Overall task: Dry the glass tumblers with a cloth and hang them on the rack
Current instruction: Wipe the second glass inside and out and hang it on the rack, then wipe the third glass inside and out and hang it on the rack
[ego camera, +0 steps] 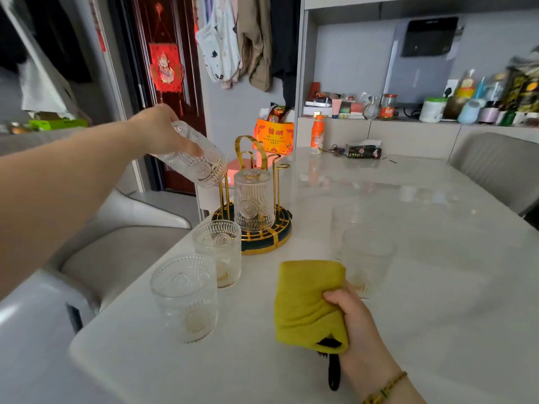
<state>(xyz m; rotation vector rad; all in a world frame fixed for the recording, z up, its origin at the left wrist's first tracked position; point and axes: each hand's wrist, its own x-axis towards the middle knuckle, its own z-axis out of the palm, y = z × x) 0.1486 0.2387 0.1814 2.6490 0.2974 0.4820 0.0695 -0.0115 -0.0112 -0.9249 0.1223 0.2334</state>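
Note:
My left hand (159, 129) grips a patterned glass tumbler (198, 158), tilted mouth-down just above the left pegs of the gold rack (262, 237). One tumbler (253, 199) hangs upside down on the rack's front peg. Two tumblers stand upright left of the rack: one close to it (218, 252), one nearer me (185, 295). Two more (367, 258) stand to the right, faint against the white table (437, 287). My right hand (358, 325) holds a folded yellow-green cloth (309, 301) above the table, near the front right tumbler.
An orange bottle (317, 134), keys and a dark tissue pack (364, 152) lie at the table's far side. Grey chairs stand at the left (116, 258) and far right (501, 167). A cluttered shelf (408, 112) runs behind the table.

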